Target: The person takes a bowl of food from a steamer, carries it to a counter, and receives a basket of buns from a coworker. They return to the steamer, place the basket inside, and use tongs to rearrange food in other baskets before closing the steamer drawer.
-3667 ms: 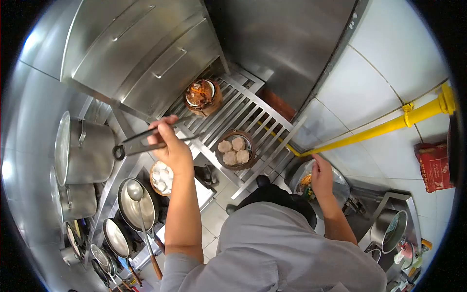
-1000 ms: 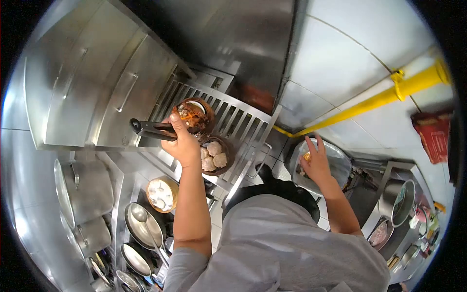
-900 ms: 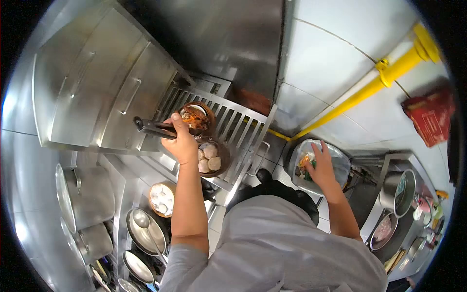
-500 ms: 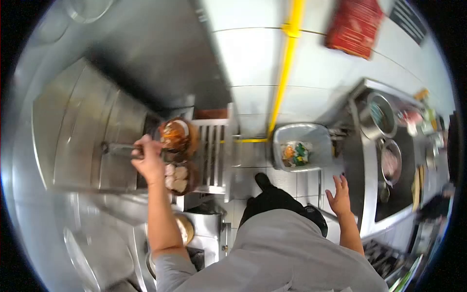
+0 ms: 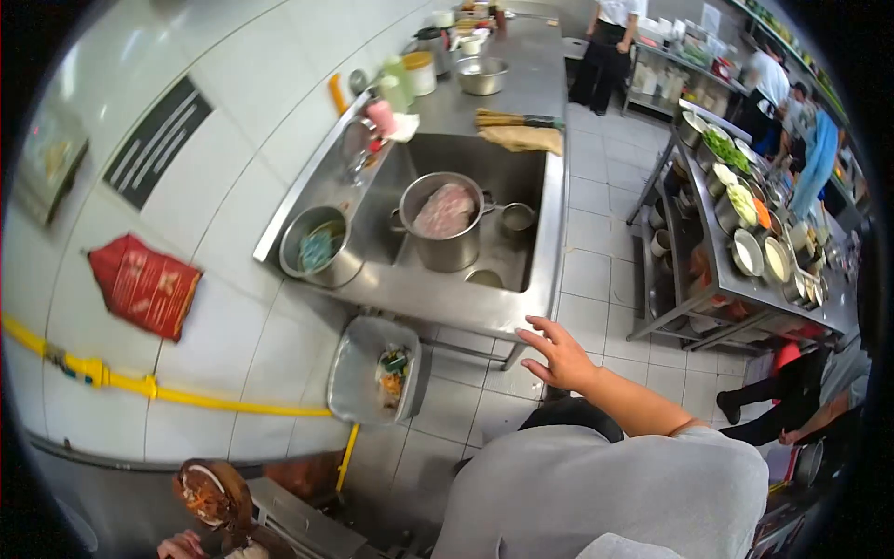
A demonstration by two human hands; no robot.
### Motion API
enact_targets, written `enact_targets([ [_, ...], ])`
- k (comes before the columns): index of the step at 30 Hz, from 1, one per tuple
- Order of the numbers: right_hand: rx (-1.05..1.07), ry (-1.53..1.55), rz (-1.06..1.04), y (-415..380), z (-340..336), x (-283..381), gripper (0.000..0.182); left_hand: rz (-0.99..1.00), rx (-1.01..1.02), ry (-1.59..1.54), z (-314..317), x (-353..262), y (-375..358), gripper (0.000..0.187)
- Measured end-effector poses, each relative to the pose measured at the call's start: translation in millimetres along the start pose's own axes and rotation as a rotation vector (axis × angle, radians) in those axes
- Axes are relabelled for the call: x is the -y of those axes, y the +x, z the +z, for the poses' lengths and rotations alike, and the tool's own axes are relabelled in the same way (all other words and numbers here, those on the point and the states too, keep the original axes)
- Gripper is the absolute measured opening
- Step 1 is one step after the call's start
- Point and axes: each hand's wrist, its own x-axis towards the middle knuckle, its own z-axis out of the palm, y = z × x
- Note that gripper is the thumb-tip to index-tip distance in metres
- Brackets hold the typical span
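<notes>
At the bottom left edge, my left hand (image 5: pixel 182 545) is partly cut off by the frame. Its fingers look curled, and what they hold, if anything, is out of sight. Just above it sits a brown round dish (image 5: pixel 240 501) with orange and brown food in it. Pale food (image 5: pixel 250 552) shows at the very edge beside that. My right hand (image 5: pixel 559 354) hangs in the air with its fingers apart and nothing in them, close to the near corner of the steel sink unit (image 5: pixel 447 303).
A large pot (image 5: pixel 447 247) with pale pink meat stands in the sink, a steel bucket (image 5: pixel 312 247) on its left ledge. Below is a grey waste bin (image 5: pixel 340 382). A prep table (image 5: pixel 689 298) with several food containers is at right; several people stand beyond and near it.
My view has swung right, toward the sink and prep table. The dishes and my left hand, earlier on a dark handle, are now at the bottom left edge. My right hand stays spread.
</notes>
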Motion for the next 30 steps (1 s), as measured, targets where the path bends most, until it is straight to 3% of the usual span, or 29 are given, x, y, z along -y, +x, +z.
enact_targets([
  [2,-0.066,-0.040,0.036,-18.4,-24.6,-47.0,0.058,-0.108,0.229,-0.131,40.4,2.9,-12.2,0.014],
  [3,-0.085,-0.042,0.087,-26.1,-40.5,-70.3,0.059,-0.045,0.415,-0.095,92.7,-2.3,-14.5,0.032],
  [4,-0.106,-0.042,0.134,-34.1,-56.9,-96.0,0.060,-0.058,0.276,-0.151,141.6,-9.5,-44.6,0.031],
  [6,-0.129,-0.062,0.165,-51.3,-89.8,-152.9,0.060,-0.146,0.420,-0.375,213.3,-18.7,-74.6,0.033],
  [9,-0.114,-0.082,0.370,-78.3,-138.8,-230.4,0.061,-0.102,0.565,-0.496,335.3,-39.9,-137.0,0.037],
  [14,-0.044,-0.158,0.583,-111.4,-217.5,-317.8,0.068,-0.161,0.806,-0.672,529.0,-83.8,-235.6,0.036],
  [17,0.148,-0.164,0.817,-140.9,-237.8,-362.3,0.072,-0.212,0.903,-0.726,632.4,-103.9,-283.6,0.033],
  [20,0.114,-0.185,0.909,-156.7,-251.7,-394.7,0.071,-0.206,1.063,-0.846,728.4,-103.8,-317.2,0.029],
  [30,-0.059,-0.227,1.105,-89.0,-304.5,-515.6,0.068,-0.152,1.125,-0.917,1047.7,-105.3,-386.0,0.018],
])
